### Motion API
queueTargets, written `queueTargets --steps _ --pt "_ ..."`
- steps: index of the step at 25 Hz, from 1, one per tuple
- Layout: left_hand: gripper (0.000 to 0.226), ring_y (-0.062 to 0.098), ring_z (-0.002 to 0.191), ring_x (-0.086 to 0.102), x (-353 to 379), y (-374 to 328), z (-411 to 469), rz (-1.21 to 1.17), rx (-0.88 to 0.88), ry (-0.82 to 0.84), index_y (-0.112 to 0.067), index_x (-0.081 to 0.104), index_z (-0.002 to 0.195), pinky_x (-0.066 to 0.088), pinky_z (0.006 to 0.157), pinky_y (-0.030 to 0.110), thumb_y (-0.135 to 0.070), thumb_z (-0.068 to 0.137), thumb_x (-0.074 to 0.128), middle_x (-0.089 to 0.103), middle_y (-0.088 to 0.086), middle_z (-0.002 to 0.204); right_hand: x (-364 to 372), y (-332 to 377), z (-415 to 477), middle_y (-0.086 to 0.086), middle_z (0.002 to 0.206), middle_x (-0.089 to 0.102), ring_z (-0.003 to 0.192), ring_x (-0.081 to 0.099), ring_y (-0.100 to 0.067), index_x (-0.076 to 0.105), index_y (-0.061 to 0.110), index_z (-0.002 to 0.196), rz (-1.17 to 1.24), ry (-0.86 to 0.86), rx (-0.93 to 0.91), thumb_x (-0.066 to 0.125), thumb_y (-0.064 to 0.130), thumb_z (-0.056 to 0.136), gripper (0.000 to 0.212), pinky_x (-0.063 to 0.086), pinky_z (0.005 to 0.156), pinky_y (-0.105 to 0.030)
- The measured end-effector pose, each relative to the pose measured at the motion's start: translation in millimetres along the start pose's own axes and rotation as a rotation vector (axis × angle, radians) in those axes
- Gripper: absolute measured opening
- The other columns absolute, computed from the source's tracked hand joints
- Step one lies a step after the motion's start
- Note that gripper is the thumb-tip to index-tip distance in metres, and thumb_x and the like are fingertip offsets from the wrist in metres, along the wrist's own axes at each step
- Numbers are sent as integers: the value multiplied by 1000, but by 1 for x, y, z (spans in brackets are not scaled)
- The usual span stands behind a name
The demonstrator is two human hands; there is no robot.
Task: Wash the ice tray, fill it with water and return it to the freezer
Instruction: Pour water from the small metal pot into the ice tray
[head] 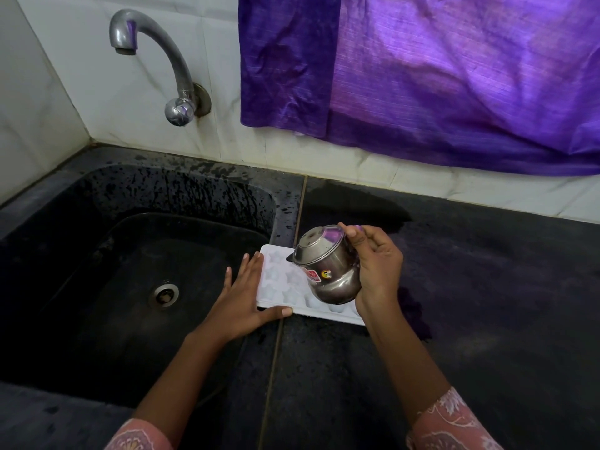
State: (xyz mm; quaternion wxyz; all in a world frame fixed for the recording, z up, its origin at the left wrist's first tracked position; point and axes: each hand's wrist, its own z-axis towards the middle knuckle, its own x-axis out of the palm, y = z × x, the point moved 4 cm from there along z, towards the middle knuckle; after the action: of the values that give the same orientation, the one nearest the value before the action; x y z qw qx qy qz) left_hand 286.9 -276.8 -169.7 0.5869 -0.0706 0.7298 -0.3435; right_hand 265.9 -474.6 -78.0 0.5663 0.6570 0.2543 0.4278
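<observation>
Nearest the viewer, two forearms in pink patterned sleeves reach out over the dark bench. The left hand (242, 295) lies flat with fingers spread and straight, gripping nothing; its thumb presses along the tray's near edge and its fingertips rest at the tray's left end, steadying it. The tray (285, 284), white with star-shaped cells, sits on the bench at the sink's right rim, its left end reaching just over that rim. Its long axis runs from near the sink away to the right, and the right half is hidden beneath the pot and wrist. The right hand (376, 267) has its grip closed round a small steel pot (328, 271), held just above the middle of the tray and tipped toward the left so its mouth faces down and leftward over the cells. Whether water is leaving the pot cannot be told. Filling looks to be the step in hand. The cells still to reach lie directly below and to the left of the pot, so the pouring hand is the nearer one and would need to travel along the tray's length. Farther back, the sink (97, 196) is empty, its drain (164, 294) bare; the tap (156, 60) on the tiled wall shows no stream, and a purple curtain (438, 76) hangs at the far right.
</observation>
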Motion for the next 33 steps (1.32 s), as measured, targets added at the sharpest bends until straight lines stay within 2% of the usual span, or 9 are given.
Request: queueTargets --steps 5,9,14,21,27,30,33 --pt "138 1 135 -26 1 0 0 -2 4 -5 -16 -11 148 -20 109 29 -100 43 18 -16 -13 151 7 0 1 6 67 69 71 64 -11 66 16 71 -48 41 -30 72 11 73 8 53 68 -22" --pt "136 1 135 -26 1 0 0 -11 5 -1 -17 -11 148 -21 109 29 -100 45 20 -14 -10 154 12 5 0 12 61 68 62 61 1 64 14 72 -76 73 -59 70 6 76 10 50 63 -15" --pt "135 1 135 -26 2 2 1 -5 3 -6 -17 -11 148 -20 109 30 -99 46 20 -12 -6 157 15 8 -2 14 60 67 61 61 5 64 10 74 -84 94 -83 68 3 77 9 49 61 -12" --pt "135 1 136 -25 1 2 0 -26 4 -6 -17 -11 149 -20 109 30 -99 46 22 -12 -6 157 13 8 -2 11 64 68 66 62 -1 65 15 72 -74 64 -53 70 8 75 9 51 65 -16" --pt "138 1 135 -25 1 1 0 -26 -10 3 -17 -11 148 -20 110 30 -100 43 21 -13 -7 156 6 6 -5 -1 76 71 80 66 -17 68 20 66 132 -10 34 72 20 63 5 54 75 -26" --pt "138 0 134 -25 0 1 0 -24 -17 7 -18 -12 148 -20 109 30 -100 42 21 -14 -8 156 -3 11 -5 -7 81 70 84 66 -20 67 18 69 131 -37 24 72 22 61 10 53 78 -30" --pt "138 -1 134 -25 1 1 0 -32 -20 7 -18 -12 148 -21 109 30 -100 42 22 -13 -9 156 -20 17 -4 -4 81 70 85 66 -19 69 21 66 133 -60 8 76 31 53 18 54 77 -30"
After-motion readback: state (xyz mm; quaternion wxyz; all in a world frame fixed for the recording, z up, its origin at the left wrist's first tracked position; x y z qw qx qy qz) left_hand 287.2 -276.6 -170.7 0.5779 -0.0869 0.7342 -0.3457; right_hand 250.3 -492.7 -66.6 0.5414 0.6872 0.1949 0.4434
